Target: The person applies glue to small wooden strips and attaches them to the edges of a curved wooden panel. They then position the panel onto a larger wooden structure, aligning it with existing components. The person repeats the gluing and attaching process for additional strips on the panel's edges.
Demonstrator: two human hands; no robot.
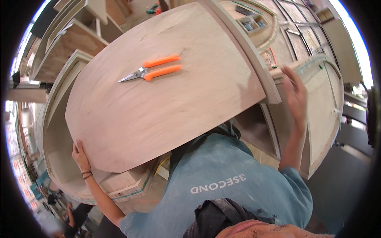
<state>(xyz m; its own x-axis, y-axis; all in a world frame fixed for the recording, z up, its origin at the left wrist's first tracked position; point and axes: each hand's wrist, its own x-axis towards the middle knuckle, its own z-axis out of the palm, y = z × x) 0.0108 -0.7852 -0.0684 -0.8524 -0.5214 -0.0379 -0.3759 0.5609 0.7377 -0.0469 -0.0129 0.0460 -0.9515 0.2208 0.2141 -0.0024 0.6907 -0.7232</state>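
Observation:
A large plywood panel (166,115) with a curved far edge lies in front of me. On top of it rests a pair of snips (162,72) with orange handles and pointed metal blades, closed, the tips toward the left. My left hand (81,158) grips the panel's near left edge, the thumb over the top. A long narrow wooden strip (246,43) runs along the panel's right side. Beyond that strip, my right hand (295,93) is raised with fingers apart, slightly blurred, close to a small pale wood piece (276,72). Whether it touches the piece is unclear.
Curved wooden frames surround the panel, one at left (53,131) and another at right (325,103). Wooden shelf-like units (71,47) stand at the far left. An open box of small parts (252,23) sits at the far right. Another person (55,226) is at lower left.

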